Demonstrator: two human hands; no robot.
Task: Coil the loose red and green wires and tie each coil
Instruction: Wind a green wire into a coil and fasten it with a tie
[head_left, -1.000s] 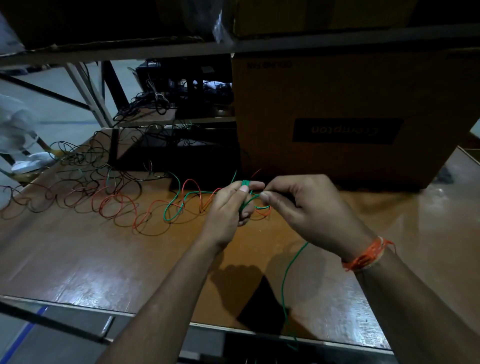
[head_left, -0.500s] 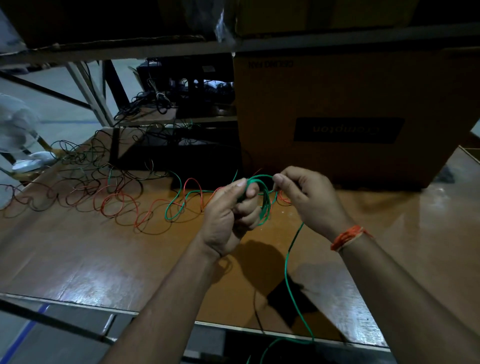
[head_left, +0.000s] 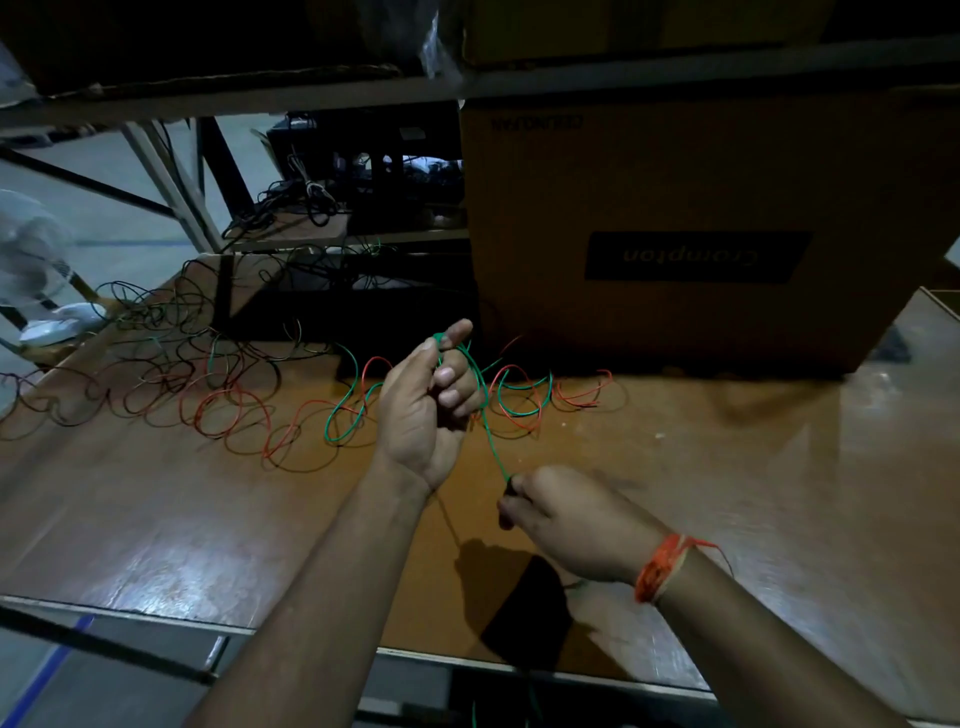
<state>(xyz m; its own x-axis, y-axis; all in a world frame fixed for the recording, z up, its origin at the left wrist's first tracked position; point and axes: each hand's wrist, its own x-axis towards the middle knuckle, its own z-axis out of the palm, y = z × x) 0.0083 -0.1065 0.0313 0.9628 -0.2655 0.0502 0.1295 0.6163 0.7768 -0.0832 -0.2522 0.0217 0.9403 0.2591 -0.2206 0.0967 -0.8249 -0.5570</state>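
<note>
While your left hand (head_left: 426, 400) stands raised at frame centre, its thumb and forefinger pinch the top of a small green wire coil (head_left: 470, 374), and the other fingers curl inward over the loops. This hold probably keeps the finished turns from springing apart.

Lower right of centre, your right hand (head_left: 561, 519) is closed on the green wire (head_left: 493, 441), gripping it between curled fingers and thumb. From the coil the strand runs taut and diagonally down to that grip, so the coil sits above and slightly left of the right hand's hold. Tension here likely serves to draw the next turn snug.

Below the right hand, the free length drops toward the near table edge and a bit of green shows at the bottom of the frame; its end cannot be traced.

Behind both hands, loose red wires (head_left: 234, 415) and further green loops lie tangled on the wooden table (head_left: 156, 519), spreading to the left of the frame, before a cardboard box (head_left: 701, 234) at upper right. Judged from this layout, 1 green coil is in progress, not yet tied, and the red wires remain uncoiled.
</note>
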